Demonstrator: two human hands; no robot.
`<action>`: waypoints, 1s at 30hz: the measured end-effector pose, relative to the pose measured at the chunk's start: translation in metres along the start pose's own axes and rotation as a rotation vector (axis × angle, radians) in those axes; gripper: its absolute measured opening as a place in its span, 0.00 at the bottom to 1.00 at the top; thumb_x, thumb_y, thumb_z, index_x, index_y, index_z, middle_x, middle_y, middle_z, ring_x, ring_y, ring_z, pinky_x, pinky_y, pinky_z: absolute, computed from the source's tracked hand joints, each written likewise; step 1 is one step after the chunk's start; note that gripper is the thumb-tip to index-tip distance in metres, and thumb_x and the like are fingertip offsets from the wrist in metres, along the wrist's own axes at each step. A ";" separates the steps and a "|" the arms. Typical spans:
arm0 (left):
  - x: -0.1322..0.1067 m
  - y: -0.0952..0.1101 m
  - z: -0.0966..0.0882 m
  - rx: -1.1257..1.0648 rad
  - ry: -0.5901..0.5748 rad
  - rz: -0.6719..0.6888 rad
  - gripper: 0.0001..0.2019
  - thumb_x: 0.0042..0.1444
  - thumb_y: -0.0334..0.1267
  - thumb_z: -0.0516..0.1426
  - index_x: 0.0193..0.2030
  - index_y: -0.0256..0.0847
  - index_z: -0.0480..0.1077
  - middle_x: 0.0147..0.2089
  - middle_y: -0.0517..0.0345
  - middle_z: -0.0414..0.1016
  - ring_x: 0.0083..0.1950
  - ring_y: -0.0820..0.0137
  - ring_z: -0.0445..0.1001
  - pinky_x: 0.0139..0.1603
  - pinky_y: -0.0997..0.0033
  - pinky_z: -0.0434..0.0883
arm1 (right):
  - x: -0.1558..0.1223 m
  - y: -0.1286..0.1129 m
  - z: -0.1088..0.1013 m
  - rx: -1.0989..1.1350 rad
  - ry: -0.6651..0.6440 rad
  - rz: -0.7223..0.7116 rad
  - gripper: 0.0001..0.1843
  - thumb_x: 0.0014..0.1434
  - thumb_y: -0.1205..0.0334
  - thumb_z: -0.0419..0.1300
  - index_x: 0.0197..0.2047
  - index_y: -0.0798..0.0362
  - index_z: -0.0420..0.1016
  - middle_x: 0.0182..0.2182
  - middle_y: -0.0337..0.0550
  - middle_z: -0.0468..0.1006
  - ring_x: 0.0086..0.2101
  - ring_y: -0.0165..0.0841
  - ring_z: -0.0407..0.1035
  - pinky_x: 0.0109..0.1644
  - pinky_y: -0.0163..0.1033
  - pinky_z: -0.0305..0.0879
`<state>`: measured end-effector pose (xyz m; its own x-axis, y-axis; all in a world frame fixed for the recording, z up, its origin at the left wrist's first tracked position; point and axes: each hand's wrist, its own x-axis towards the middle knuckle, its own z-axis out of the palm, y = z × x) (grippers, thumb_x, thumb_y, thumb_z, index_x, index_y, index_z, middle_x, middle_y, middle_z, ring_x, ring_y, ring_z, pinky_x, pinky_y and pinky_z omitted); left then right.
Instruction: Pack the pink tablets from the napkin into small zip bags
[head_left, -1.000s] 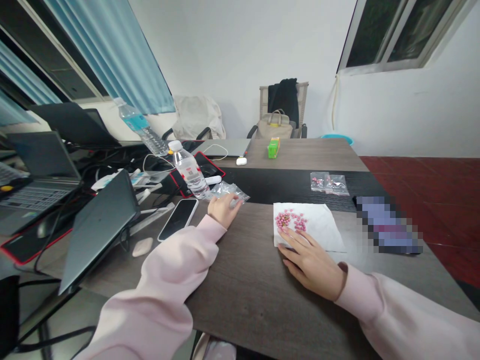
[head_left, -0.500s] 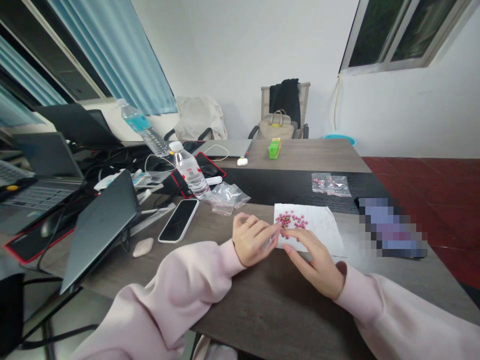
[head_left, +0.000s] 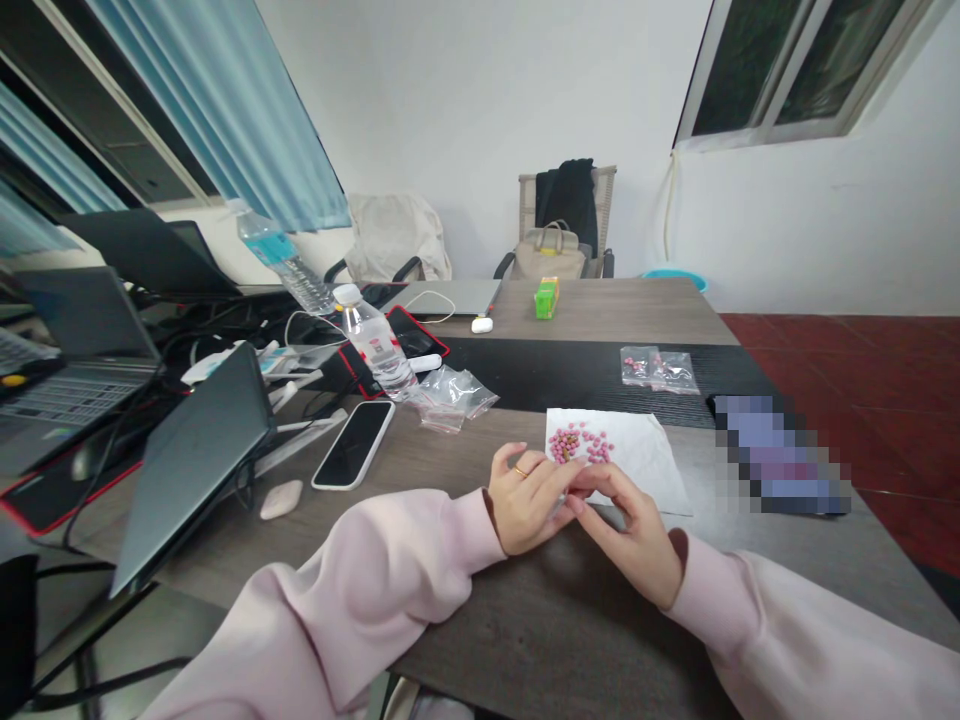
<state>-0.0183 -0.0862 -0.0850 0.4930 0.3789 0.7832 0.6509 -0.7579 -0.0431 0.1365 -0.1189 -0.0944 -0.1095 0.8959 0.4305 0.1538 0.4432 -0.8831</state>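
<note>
Pink pills (head_left: 579,444) lie in a loose heap, strung out left to right, on the left part of a white paper (head_left: 645,465) at frame centre. Left of them on the surface (head_left: 450,470) are a phone (head_left: 354,443) and empty clear bags (head_left: 454,392). The left hand (head_left: 529,495) and right hand (head_left: 634,525) meet fingertip to fingertip at the paper's near edge, just below the heap. Both are pinched narrow, and whether they grip anything I cannot tell. The left hand's fingers are the nearer to the pills. Filled bags (head_left: 658,367) sit upper right.
</note>
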 end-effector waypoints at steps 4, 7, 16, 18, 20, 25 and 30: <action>-0.006 0.002 0.005 -0.014 -0.021 0.005 0.15 0.59 0.37 0.50 0.52 0.41 0.67 0.36 0.60 0.80 0.38 0.72 0.75 0.57 0.64 0.55 | -0.001 0.003 0.002 0.081 0.054 0.050 0.05 0.58 0.62 0.60 0.38 0.50 0.68 0.32 0.40 0.75 0.35 0.31 0.72 0.40 0.36 0.72; -0.007 0.003 0.007 -0.014 -0.044 -0.009 0.16 0.59 0.38 0.50 0.53 0.40 0.67 0.40 0.57 0.79 0.43 0.71 0.74 0.59 0.64 0.53 | -0.002 0.007 0.003 0.155 0.077 0.077 0.07 0.58 0.61 0.60 0.39 0.49 0.67 0.34 0.41 0.77 0.37 0.31 0.73 0.43 0.37 0.73; -0.012 -0.005 0.007 -0.050 -0.300 0.116 0.30 0.61 0.54 0.44 0.65 0.39 0.56 0.59 0.43 0.68 0.61 0.59 0.63 0.61 0.60 0.49 | -0.003 0.005 0.003 0.316 0.112 0.173 0.11 0.57 0.57 0.61 0.40 0.48 0.65 0.40 0.44 0.77 0.42 0.35 0.75 0.45 0.39 0.73; -0.015 -0.006 0.009 -0.079 -0.286 0.080 0.31 0.61 0.54 0.44 0.65 0.37 0.55 0.59 0.43 0.68 0.61 0.60 0.64 0.62 0.61 0.48 | -0.002 0.002 0.002 0.307 0.124 0.152 0.09 0.56 0.58 0.62 0.38 0.48 0.66 0.36 0.42 0.76 0.39 0.34 0.75 0.44 0.38 0.73; -0.016 -0.006 0.010 -0.112 -0.295 0.026 0.33 0.60 0.55 0.45 0.66 0.35 0.53 0.58 0.42 0.69 0.60 0.61 0.65 0.62 0.62 0.48 | -0.002 0.001 0.002 0.275 0.148 0.128 0.07 0.56 0.59 0.62 0.35 0.49 0.66 0.33 0.40 0.75 0.37 0.32 0.75 0.42 0.37 0.73; -0.016 -0.004 0.007 -0.163 -0.289 -0.072 0.37 0.58 0.56 0.49 0.66 0.33 0.51 0.58 0.42 0.70 0.57 0.62 0.69 0.61 0.63 0.49 | -0.001 0.006 0.001 0.174 0.184 0.052 0.06 0.55 0.62 0.62 0.31 0.50 0.67 0.37 0.44 0.77 0.37 0.33 0.75 0.41 0.36 0.73; -0.015 -0.003 0.006 -0.185 -0.227 -0.140 0.26 0.57 0.53 0.52 0.58 0.41 0.64 0.51 0.50 0.76 0.52 0.64 0.72 0.61 0.63 0.47 | -0.001 0.013 -0.003 -0.036 0.130 -0.065 0.04 0.54 0.64 0.62 0.29 0.51 0.71 0.35 0.44 0.77 0.38 0.34 0.73 0.42 0.38 0.72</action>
<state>-0.0238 -0.0867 -0.1008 0.5352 0.5794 0.6146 0.6159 -0.7657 0.1854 0.1412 -0.1135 -0.1060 0.0074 0.8609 0.5087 0.1860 0.4987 -0.8466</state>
